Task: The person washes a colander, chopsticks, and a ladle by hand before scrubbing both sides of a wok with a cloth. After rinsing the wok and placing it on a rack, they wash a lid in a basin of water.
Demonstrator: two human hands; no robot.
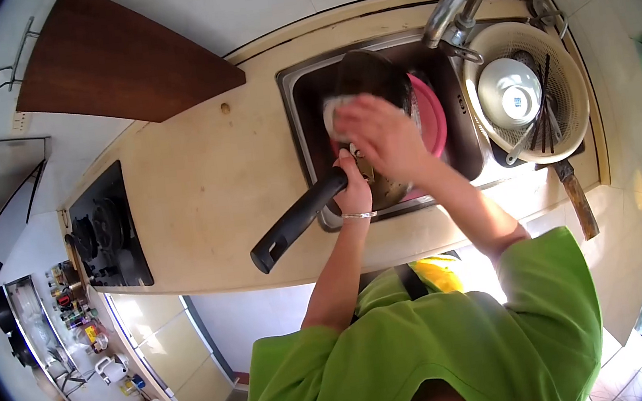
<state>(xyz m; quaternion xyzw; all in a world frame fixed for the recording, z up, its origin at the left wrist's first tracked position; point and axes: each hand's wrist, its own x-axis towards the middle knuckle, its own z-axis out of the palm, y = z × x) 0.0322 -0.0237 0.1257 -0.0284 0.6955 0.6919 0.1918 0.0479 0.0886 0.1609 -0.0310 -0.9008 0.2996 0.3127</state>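
Tilted over the sink (299, 139) is a dark frying pan (370, 74) with a long black handle (291, 222). My left hand (353, 190) is closed round the handle near the pan body. My right hand (383, 135), slightly blurred, presses a whitish cloth (332, 115) against the pan; whether it is cloth or sponge is hard to make out. Under the pan, at its right, a pink basin (432, 115) shows in part. My right hand and forearm hide much of the pan's lower portion.
A chrome faucet (457, 3) arches over the sink's back right corner. On the right stands a cream basket (487, 120) with a white bowl (510, 93), chopsticks (544, 113) and a spoon. A wooden handle (576, 197) juts out beside it. The stove (109, 226) is far left.
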